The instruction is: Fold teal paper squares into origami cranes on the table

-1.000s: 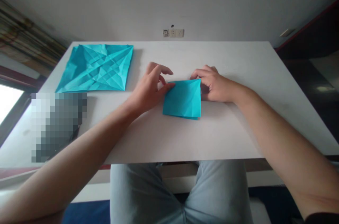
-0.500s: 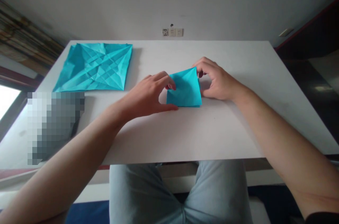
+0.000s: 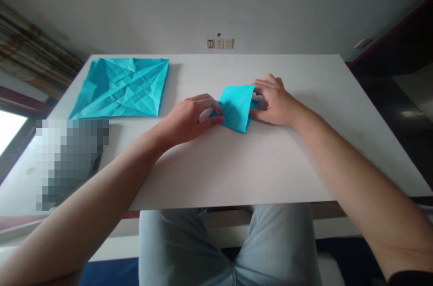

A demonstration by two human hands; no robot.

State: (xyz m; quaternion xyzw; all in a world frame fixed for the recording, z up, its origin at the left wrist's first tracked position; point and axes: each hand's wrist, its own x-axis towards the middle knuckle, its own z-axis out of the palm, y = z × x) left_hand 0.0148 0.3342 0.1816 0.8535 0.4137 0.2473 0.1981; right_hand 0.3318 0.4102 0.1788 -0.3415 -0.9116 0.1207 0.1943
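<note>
counter (image 3: 237, 168) white, carries everything. big creased teal sheet (image 3: 125, 87) lies flat at its far left, well apart from both hands, nothing touching it.

left hand (image 3: 189, 117) curled, thumb and fingertips nearly together on the left edge of the small folded paper. right hand (image 3: 279, 101) half curled, more gap between thumb and fingers, holding the right edge; exact grip partly hidden behind the paper.

small folded paper (image 3: 236, 108), same teal, on the counter between the two hands, upper layer raised and slanted, lower layer poking out both sides. should be very light, thin, stiffer along the folds, bendy across the flat face; probably not slippery, but easy to crumple or tear if pulled hard. best pinched lightly at edges and corners, layers kept together, no pressing in the middle.

vs half a second ago: paper was a flatter square, near edge straight; now upper layer is twisted, a corner pointing toward the person. left thumb and fingers closer together. creased sheet unchanged.
</note>
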